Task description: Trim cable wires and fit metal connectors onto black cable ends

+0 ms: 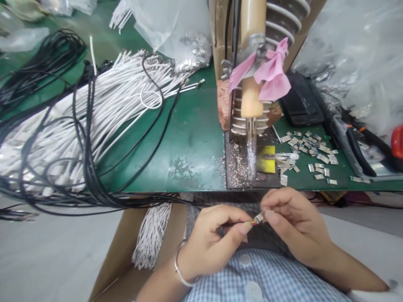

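Note:
In front of my lap, my left hand [217, 241] pinches a cable end where thin coloured wires [253, 222] stick out. At their tip is a small metal connector [259, 217], and the thumb and fingers of my right hand [297, 226] close on its other end. Most of the cable is hidden under my left hand; a black cable runs toward it from the left. Beyond my hands, a soldering iron [251, 155] with a wooden handle and pink cloth ties points tip down over a dark, solder-specked plate [234, 178].
Small connectors [315, 144] lie scattered at the right, near a black phone [304, 100] and pliers [359, 147] in a tray. White cables [119, 100] and looped black cables [88, 147] cover the left. A cardboard box [122, 251] with white cables stands below the table edge.

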A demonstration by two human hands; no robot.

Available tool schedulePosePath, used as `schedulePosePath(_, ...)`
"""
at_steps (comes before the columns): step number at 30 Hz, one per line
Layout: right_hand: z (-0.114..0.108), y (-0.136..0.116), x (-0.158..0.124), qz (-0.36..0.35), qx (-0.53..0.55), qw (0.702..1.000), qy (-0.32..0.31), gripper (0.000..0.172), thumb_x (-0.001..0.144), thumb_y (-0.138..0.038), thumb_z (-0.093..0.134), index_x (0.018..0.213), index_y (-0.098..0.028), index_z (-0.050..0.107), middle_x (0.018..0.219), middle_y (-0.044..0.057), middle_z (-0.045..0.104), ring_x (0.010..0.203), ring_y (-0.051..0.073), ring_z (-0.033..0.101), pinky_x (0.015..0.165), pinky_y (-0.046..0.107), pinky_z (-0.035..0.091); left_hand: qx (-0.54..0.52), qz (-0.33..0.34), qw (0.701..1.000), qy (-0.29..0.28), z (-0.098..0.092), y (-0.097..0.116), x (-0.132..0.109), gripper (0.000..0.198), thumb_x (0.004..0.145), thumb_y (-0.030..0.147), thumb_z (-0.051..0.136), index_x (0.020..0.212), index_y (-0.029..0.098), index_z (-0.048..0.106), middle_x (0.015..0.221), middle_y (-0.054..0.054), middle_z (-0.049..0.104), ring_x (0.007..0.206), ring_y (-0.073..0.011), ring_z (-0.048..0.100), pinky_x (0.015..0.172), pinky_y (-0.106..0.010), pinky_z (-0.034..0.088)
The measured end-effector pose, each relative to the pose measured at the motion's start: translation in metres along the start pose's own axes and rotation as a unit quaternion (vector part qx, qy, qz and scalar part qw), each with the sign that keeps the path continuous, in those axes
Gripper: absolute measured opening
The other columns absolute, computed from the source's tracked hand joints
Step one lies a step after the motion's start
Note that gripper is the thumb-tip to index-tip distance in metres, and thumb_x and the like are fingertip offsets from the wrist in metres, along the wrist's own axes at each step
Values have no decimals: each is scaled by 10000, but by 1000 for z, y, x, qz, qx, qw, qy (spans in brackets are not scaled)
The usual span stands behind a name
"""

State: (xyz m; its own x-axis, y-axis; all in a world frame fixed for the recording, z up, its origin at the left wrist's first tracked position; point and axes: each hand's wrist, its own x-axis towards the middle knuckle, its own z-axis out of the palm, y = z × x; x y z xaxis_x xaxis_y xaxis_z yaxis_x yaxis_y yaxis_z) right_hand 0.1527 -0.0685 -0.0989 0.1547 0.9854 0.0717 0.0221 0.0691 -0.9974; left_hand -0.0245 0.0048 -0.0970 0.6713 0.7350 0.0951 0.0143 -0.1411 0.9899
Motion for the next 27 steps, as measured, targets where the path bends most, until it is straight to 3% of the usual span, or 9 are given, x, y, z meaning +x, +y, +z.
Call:
schedulePosePath(3,2,0,-1,-3,9,999,-32,124,953,-171,528,991,-271,591,783,-9,608,624,106,585,549,202,487,-6,-6,1000,-5,2,0,-1,129,907,153,609,812,128,692,596,-24,697,529,-89,622,549,-153,482)
schedulePosePath(10,4,-1,-2,-43,19,998,-37,133,944,-141,520,973,-241,601,750,-1,622,645,120,609,552,216,503,-13,-20,1000,-6,3,4,-4,181,931,159,568,785,138,672,618,-31,701,546,-111,636,551,-183,489)
schedulePosePath(19,1,-2,1,-122,-127,984,-22,114,897,-111,524,899,-214,573,748,5,622,642,122,613,571,222,510,71,5,997,-42,3,3,-5,280,972,223,485,716,170,581,533,14,600,482,-96,560,522,-183,437)
schedulePosePath(23,3,-2,-2,-90,-135,987,-14,107,922,-136,511,938,-233,550,689,-27,599,552,108,588,516,203,483,107,11,993,-41,4,4,-7,310,1003,252,430,731,177,558,518,28,566,473,-96,527,529,-203,411)
schedulePosePath(27,7,-2,-5,-8,-46,999,10,42,976,-222,504,985,-253,531,640,-54,574,494,90,566,462,164,475,106,25,992,-62,3,3,-7,313,1009,242,413,728,181,537,535,25,584,485,-96,533,536,-198,402)
